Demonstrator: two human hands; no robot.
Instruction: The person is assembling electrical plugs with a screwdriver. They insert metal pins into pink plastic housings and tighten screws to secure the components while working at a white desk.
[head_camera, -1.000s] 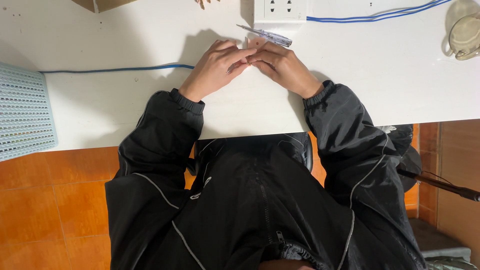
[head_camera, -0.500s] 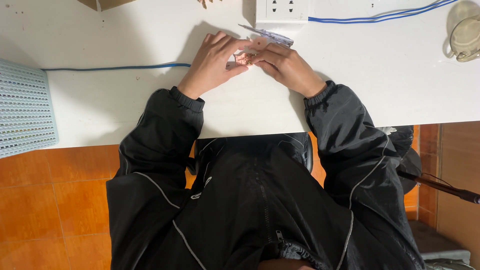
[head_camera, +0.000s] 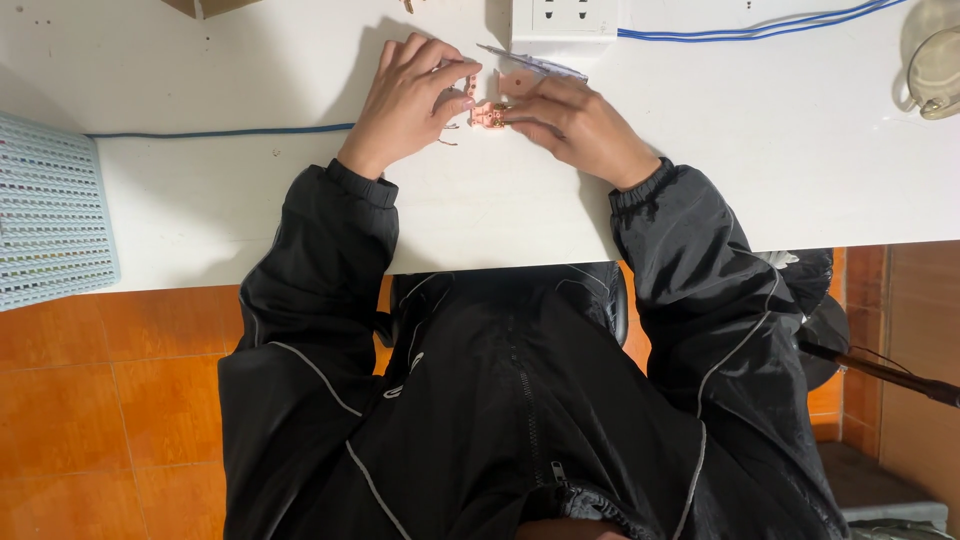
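Both hands lay on the white counter (head_camera: 250, 200) just below the power strip (head_camera: 565, 18); the left hand (head_camera: 410, 95) pinched a small copper board (head_camera: 470, 82) between fingertips and thumb, its grip closed on it; the right hand (head_camera: 575, 125) pressed a second copper board (head_camera: 489, 116) to the counter, fingers closed around its right edge; the two boards sat near each other, slightly apart; a clear bag (head_camera: 535, 63) lay just under the strip; a blue cable (head_camera: 220, 131) ran left of the strip; a perforated tray (head_camera: 50, 215) sat far left.
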